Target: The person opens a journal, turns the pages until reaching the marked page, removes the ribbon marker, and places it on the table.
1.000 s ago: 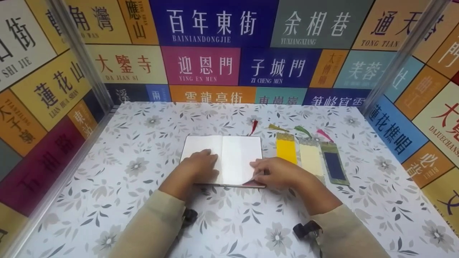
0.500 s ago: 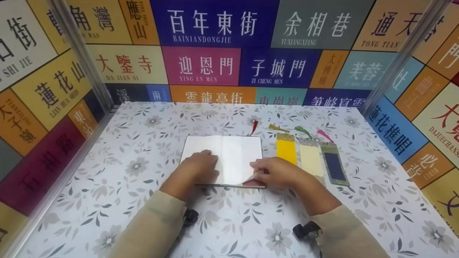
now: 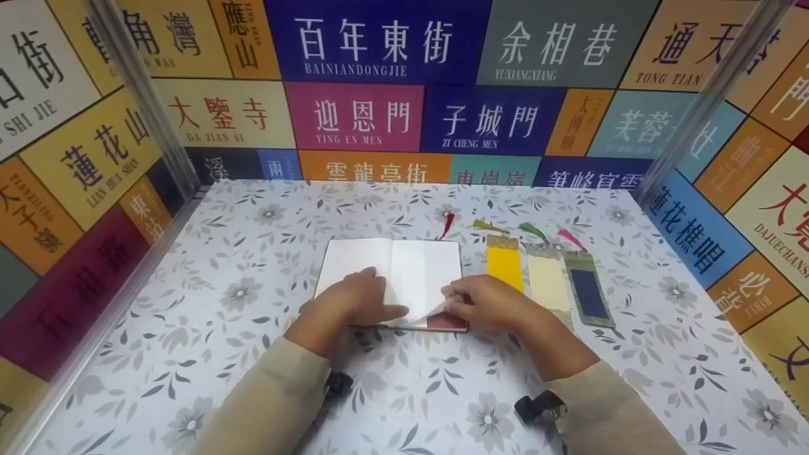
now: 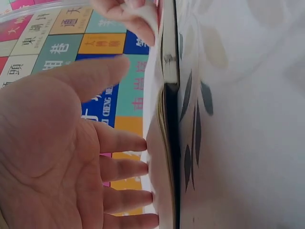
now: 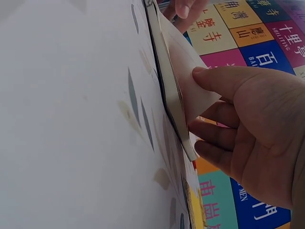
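Note:
An open notebook [image 3: 414, 265] with blank white pages lies flat on the table in the head view. The fingertips of my left hand [image 3: 354, 297] press on its left page, fingers spread and straight, as the left wrist view shows. The thumb stretches toward the right page, apart from it. At the lower right corner, my right hand [image 3: 493, 303] pinches a white page [image 5: 193, 81] between thumb and fingers and holds that corner raised. A reddish surface [image 3: 446, 322] shows beneath the lifted corner. A red tassel [image 3: 448, 225] sticks out past the notebook's top edge.
Right of the notebook lie a yellow bookmark [image 3: 504, 265], a cream bookmark [image 3: 546, 275] and a dark blue bookmark [image 3: 590, 292], each with a tassel. My right forearm partly covers the nearer ends. Colourful sign panels [image 3: 354, 117] wall the flower-patterned table [image 3: 272, 385].
My left hand has shifted slightly nearer, and its thumb has swung out to the right. My right hand has raised the page corner further, so more of the reddish surface shows.

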A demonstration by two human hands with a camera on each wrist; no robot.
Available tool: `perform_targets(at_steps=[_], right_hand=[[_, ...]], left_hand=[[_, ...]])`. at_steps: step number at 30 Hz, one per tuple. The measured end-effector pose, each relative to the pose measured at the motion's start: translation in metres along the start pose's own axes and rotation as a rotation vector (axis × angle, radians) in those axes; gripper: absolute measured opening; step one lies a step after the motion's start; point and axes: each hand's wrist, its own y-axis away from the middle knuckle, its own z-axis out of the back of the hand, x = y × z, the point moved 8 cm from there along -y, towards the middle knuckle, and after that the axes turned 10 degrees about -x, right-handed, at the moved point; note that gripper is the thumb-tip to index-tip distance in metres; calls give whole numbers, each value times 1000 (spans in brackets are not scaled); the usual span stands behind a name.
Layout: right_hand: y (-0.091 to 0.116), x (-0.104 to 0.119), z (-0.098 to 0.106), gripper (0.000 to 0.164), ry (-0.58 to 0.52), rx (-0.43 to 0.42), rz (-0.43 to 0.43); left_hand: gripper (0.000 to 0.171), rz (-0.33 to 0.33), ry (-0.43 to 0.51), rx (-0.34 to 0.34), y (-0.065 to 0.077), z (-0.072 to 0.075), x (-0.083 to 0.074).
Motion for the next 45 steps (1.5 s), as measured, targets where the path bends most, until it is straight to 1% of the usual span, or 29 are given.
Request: perform_targets(at_steps=[2,5,11,14,17,22,24,28,30,34,39,45], right_hand=[[0,0,2,12,-1,-20,-3],[-1,0,5,11,4,-56,-3],[-1,1,12,10,-18,-103,-35],[0,2,17,7,-37,-133,-58],[1,6,21,7,-64,-181,-58],[3,16,28,11,-103,-275,29],[5,20,31,12,-107,-313,68],[8,27,35,13,-109,-379,121],[9,29,37,13,-104,-404,147],[11,32,38,14,-90,-440,188],[12,33,39,14,-90,-457,205],[11,32,40,16,-107,-459,184]], left_hand=[[92,-11,-10,-10,1,0,-2],[90,-19,-29,-21,2,2,-6],[85,20,-31,-15,6,5,-11],[83,31,-25,-34,8,6,-12],[79,41,-6,-48,9,6,-13],[75,46,-7,-59,10,6,-15],[70,56,2,-55,10,6,-15],[59,60,12,-63,11,7,-16],[57,39,-5,-85,11,8,-17],[58,1,-43,-133,10,11,-19],[59,3,-55,-154,7,12,-18],[54,20,-20,-167,5,11,-14]])
